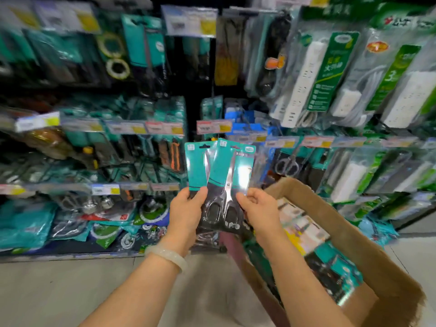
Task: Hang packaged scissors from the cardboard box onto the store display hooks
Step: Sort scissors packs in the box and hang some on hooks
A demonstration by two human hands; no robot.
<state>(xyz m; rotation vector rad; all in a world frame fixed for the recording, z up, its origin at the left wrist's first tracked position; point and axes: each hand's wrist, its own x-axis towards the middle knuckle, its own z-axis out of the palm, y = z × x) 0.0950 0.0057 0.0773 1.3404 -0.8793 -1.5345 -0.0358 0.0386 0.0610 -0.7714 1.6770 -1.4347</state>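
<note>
I hold a small fan of packaged scissors [224,180] upright in front of me, teal cards with black lower halves. My left hand [186,211] grips the lower left of the packs, thumb on the front. My right hand [257,208] pinches the right edge of the front pack. The open cardboard box [368,251] stands at my lower right with more teal packs inside. The display hooks behind the packs are blurred; a hanging pair of scissors [286,165] shows to the right.
Shelves of hanging goods fill the view: tools and tapes on the left, white power strips [304,81] in green packaging on the right. Price tags [213,126] line the rails. Loose bags lie on the bottom shelf [70,227]. Pale floor lies below.
</note>
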